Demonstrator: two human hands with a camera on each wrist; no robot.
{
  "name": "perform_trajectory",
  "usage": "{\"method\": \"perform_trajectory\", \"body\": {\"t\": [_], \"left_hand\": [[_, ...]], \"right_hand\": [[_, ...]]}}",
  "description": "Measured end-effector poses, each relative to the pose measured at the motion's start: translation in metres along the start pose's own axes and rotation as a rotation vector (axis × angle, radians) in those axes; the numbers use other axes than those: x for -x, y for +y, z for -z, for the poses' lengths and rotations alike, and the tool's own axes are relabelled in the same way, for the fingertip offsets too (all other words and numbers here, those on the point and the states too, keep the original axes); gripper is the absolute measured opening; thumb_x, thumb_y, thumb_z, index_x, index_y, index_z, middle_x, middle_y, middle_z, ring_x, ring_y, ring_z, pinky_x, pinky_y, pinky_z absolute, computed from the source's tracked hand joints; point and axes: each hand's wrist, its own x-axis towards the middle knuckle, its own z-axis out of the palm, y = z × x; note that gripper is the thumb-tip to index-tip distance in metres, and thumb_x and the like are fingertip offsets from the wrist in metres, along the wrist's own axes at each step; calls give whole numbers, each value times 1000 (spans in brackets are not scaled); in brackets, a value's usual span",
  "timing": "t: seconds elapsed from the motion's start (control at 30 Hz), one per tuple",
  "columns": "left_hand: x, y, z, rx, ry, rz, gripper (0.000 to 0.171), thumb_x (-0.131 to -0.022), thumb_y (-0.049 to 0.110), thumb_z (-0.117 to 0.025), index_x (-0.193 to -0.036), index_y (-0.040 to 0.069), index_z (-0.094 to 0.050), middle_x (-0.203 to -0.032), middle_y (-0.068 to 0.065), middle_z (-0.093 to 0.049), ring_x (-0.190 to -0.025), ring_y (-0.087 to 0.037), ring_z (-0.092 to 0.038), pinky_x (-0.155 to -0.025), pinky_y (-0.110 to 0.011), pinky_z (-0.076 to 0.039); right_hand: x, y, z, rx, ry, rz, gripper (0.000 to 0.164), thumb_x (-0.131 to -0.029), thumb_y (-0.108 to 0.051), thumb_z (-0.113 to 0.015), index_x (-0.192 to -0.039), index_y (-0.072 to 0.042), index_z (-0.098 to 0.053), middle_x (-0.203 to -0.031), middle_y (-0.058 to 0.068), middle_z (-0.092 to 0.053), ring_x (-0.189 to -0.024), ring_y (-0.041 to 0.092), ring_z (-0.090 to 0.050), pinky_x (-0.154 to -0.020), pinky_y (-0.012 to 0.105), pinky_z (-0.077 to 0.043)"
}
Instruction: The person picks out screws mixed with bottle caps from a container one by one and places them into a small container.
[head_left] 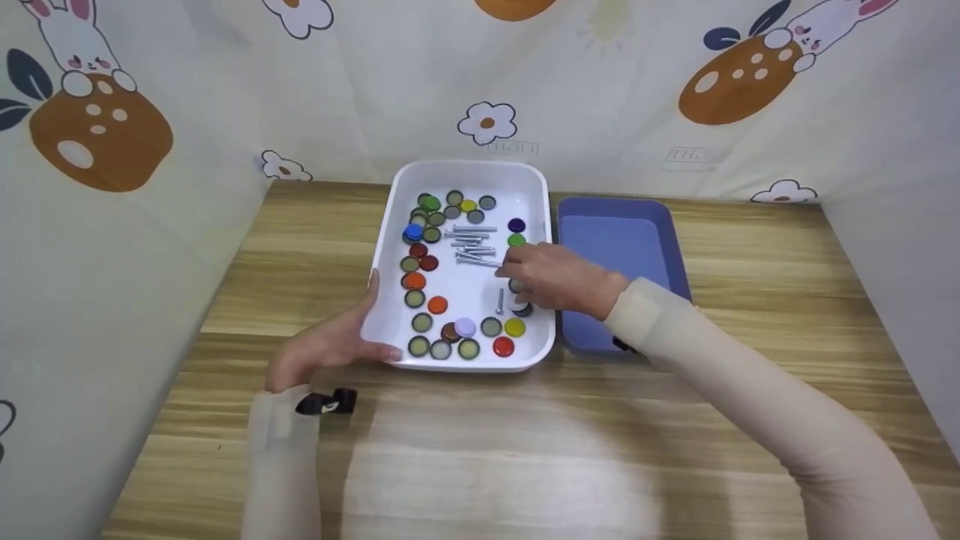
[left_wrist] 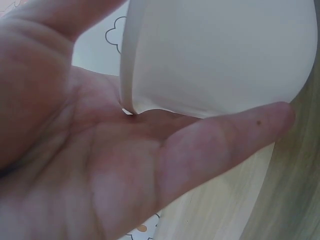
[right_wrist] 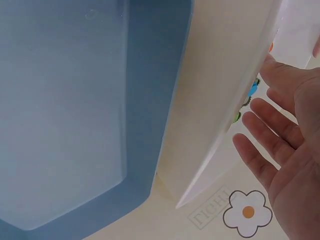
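Note:
A white tray holds bottle caps of several colours and a bunch of silver screws. My left hand is braced around its front left corner, thumb along the front edge and fingers against the left side; in the left wrist view the palm lies against the outer wall. Over the right part of the tray, my right hand pinches the end of a screw beside the bunch. Another screw lies apart, just below the fingers. The hand covers some caps along the right wall.
A blue tray stands against the right side of the white one, under my right forearm. Caps such as a red one and an orange one line the white tray's edges. A patterned cloth hangs behind the wooden table.

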Motion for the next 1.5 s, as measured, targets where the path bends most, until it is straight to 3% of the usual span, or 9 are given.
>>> {"method": "perform_trajectory", "body": {"t": [0.3,0.53,0.87,1.07,1.3,1.5], "left_hand": [[-2,0,0,-7,-6,-4,134,-80,34,-84,-156,22,26,-170,-15,1,-150,-36,-27,-127,-51,-11],[-1,0,1,0,-7,-24,132,-81,29,-83,-157,22,25,-170,-16,0,-150,-37,-28,-126,-52,-13],[-1,3,4,-7,-7,54,133,-80,33,-84,-156,27,26,-170,-14,-4,-148,-35,-31,-127,-50,-12],[0,2,3,-7,-5,55,135,-79,33,-85,-155,27,27,-170,-14,-5,-150,-36,-29,-127,-49,-12],[3,5,2,-6,-13,47,132,-83,32,-82,-155,22,28,-168,-20,-11,-136,-36,-43,-125,-52,-18],[3,5,1,-13,-15,66,131,-83,31,-82,-155,24,28,-168,-19,-13,-140,-35,-41,-126,-52,-16]], "right_hand": [[-10,0,6,-22,-19,-22,41,-89,-15,-75,-129,-7,-67,-125,15,-67,-113,30,-65,-98,45,-54],[-17,-3,7,-46,-41,-30,40,-88,-13,-76,-127,-8,-69,-127,15,-68,-113,30,-66,-99,43,-55],[-28,-4,8,-32,-87,-26,36,-88,-12,-76,-124,-8,-71,-127,15,-69,-115,30,-65,-102,42,-53],[-33,-4,6,-10,-104,-22,33,-88,-8,-75,-121,-8,-73,-126,15,-70,-116,31,-66,-102,42,-54],[-39,-2,4,-1,-103,-35,31,-86,-2,-74,-116,-7,-75,-123,14,-70,-118,31,-64,-103,43,-52],[-44,-3,0,-20,-144,-71,31,-87,-4,-74,-117,-9,-75,-125,13,-70,-120,30,-63,-103,42,-52]]}}
